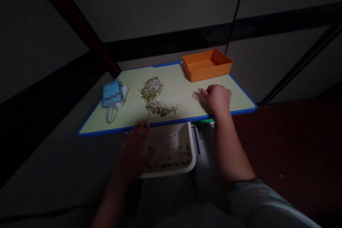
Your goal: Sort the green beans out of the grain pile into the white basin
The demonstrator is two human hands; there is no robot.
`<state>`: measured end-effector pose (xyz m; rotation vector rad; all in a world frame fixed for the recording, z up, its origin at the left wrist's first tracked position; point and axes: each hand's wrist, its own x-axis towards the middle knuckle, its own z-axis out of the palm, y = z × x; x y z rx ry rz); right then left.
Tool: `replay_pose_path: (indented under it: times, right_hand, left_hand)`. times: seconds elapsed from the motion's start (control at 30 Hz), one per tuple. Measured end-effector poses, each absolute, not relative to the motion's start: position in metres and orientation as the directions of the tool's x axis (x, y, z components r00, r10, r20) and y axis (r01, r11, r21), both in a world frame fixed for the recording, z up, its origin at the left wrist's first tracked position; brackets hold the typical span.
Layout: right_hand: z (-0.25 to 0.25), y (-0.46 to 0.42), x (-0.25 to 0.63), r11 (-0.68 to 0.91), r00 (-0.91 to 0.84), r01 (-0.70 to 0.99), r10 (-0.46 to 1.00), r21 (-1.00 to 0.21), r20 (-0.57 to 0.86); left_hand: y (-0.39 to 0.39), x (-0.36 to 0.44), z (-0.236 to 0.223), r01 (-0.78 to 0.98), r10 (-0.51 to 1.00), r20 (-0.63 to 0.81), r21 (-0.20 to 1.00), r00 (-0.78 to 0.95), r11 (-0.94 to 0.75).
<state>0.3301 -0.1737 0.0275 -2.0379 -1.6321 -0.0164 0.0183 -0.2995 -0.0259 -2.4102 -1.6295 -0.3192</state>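
A pale green tabletop with a blue edge point(235, 94) carries a heap of small green and white grains point(154, 96) near its middle. My right hand point(216, 98) rests on the table right of the heap, fingers curled and pinched together; what they hold is too small to see. My left hand point(133, 151) lies lower down with fingers stretched flat, holding the left rim of a white tray point(192, 162) under the table's front edge. Several green grains lie scattered in that tray.
An empty orange bin point(207, 65) stands at the table's far right. A blurred blue object with a white part and a looped cord point(113, 96) sits at the left end. A dark cable point(235, 14) hangs behind the bin. The surroundings are dark.
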Motion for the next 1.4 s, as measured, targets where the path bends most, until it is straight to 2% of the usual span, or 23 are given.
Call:
replay_pose_path:
  times: [0.17,0.27,0.43,0.57,0.67,0.83,1.17,1.4]
  right_hand:
    - [0.029,-0.179,0.343,-0.07,0.304,0.839,0.883,-0.539,0.358]
    - [0.032,-0.183,0.344,-0.011,0.271,0.825,0.885,-0.566,0.378]
    - [0.033,-0.186,0.333,0.062,0.113,0.866,0.943,-0.496,0.314]
    - [0.033,-0.184,0.316,0.014,0.111,0.938,0.934,-0.346,0.338]
    - [0.034,-0.18,0.301,0.017,0.1,0.952,0.926,-0.306,0.364]
    - [0.035,-0.173,0.285,0.103,0.015,0.943,0.937,-0.318,0.349]
    - [0.035,-0.18,0.288,0.298,-0.169,0.86,0.932,-0.415,0.319]
    - [0.039,-0.185,0.298,0.314,-0.186,0.834,0.934,-0.453,0.304]
  left_hand:
    - [-0.299,0.019,-0.027,0.932,0.885,0.297,-0.059,0.358,-0.358]
    - [-0.299,0.02,-0.026,0.932,0.884,0.301,-0.061,0.358,-0.357]
    - [-0.3,0.02,-0.025,0.936,0.886,0.306,-0.051,0.348,-0.349]
    - [-0.299,0.019,-0.027,0.936,0.889,0.296,-0.049,0.348,-0.35]
    - [-0.299,0.019,-0.027,0.933,0.885,0.301,-0.049,0.355,-0.357]
    - [-0.3,0.02,-0.025,0.935,0.892,0.288,-0.041,0.347,-0.351]
    - [-0.3,0.02,-0.025,0.936,0.895,0.281,-0.038,0.346,-0.35]
    - [-0.299,0.019,-0.026,0.93,0.882,0.309,-0.035,0.357,-0.365]
